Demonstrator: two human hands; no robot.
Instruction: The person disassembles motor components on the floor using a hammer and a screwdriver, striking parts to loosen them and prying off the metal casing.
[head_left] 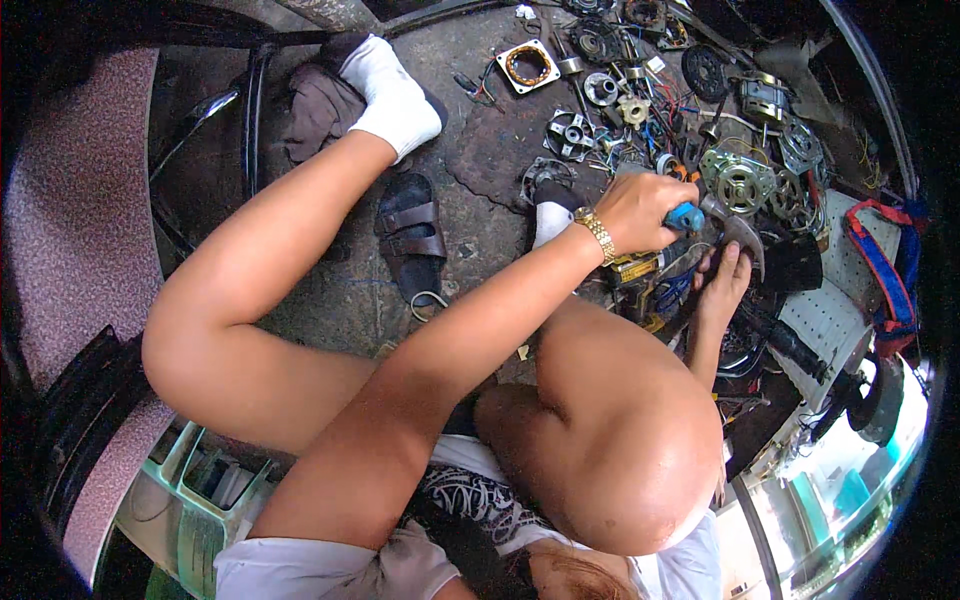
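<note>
My left hand, with a gold watch at its wrist, is closed around a blue-handled tool. The tool's kind I cannot make out, as the fist hides most of it. Just right of it is a curved grey metal piece, shaped like a hammer's claw. My right hand reaches up beside my bent knee, its fingers bent against that piece's lower part. Whether the blue handle and the curved metal join is not clear. Blue wires and a yellow-and-black object lie below the left hand.
Motor parts crowd the floor at the upper right: a square stator with copper winding, a round metal end cover and a motor body. A dark sandal lies by my foot. A red-and-blue strap hangs right of a white perforated panel.
</note>
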